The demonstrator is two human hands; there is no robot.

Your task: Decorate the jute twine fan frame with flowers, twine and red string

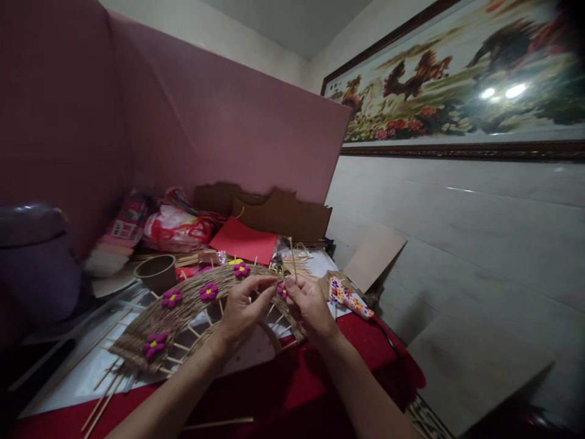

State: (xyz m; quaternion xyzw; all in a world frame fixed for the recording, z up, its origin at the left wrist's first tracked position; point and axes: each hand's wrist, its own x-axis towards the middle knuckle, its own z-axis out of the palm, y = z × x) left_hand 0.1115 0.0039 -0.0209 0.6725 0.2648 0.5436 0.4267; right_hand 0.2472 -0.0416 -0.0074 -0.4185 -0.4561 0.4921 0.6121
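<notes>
A fan-shaped piece wound with brown twine [192, 305] lies before me, thin wooden sticks poking out of its edges. Purple flowers with yellow centres [209, 291] are fixed along its arc. Over the right half of the arc, my right hand [313, 308] pinches a thin wooden stick [293, 256] that points upward. My left hand [244, 310] is close beside it, thumb and fingers drawn together at the twine arc; what is between them I cannot make out. Another purple flower [282, 290] shows partly between the two hands.
A flower-patterned glue gun [350, 299] with a black cord rests at the right on the red tablecloth [365, 350]. Behind the arc are a brown round pot [156, 272], red paper [244, 239], scissors [280, 269] and plastic bags [178, 228]. Loose sticks [103, 402] lie front left.
</notes>
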